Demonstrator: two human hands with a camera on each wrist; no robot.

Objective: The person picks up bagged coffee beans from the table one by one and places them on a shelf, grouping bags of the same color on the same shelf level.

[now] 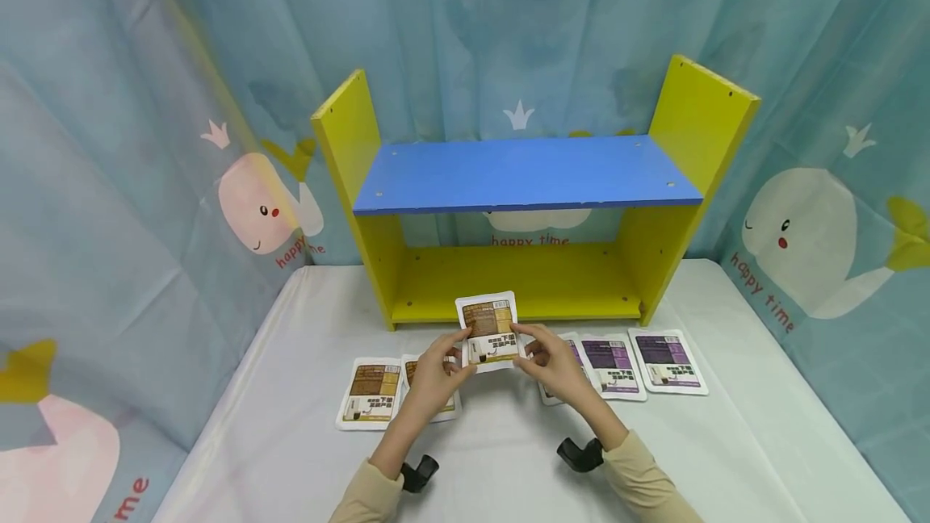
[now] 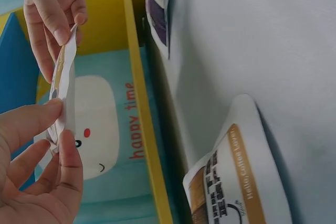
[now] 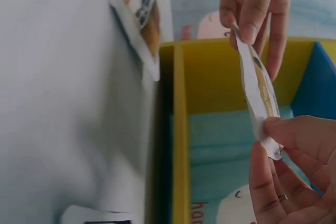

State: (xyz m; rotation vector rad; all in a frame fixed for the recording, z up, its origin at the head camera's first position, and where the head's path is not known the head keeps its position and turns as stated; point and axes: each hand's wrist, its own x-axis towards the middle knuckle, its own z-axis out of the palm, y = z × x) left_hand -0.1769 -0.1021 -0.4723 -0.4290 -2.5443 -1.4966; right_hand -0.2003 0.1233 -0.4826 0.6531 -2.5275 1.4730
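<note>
A flat white coffee packet (image 1: 488, 321) with a brown and gold label is held up by both hands in front of the shelf. My left hand (image 1: 433, 378) pinches its left edge between thumb and fingers. On the opposite edge, my right hand (image 1: 558, 366) pinches it the same way. The left wrist view shows the packet (image 2: 65, 77) edge-on between the two hands. Beneath the left hand, a second brown packet (image 1: 447, 408) lies partly hidden, beside another brown packet (image 1: 370, 394). Near the right forearm lies a purple packet (image 1: 550, 394), partly covered by that hand.
Behind the hands stands a shelf with yellow sides (image 1: 708, 123), a blue upper board (image 1: 508, 172) and a yellow lower board (image 1: 516, 281). Two more purple packets (image 1: 613, 366) lie at the right on the white tabletop (image 1: 508, 458). A patterned curtain (image 1: 450, 39) hangs behind.
</note>
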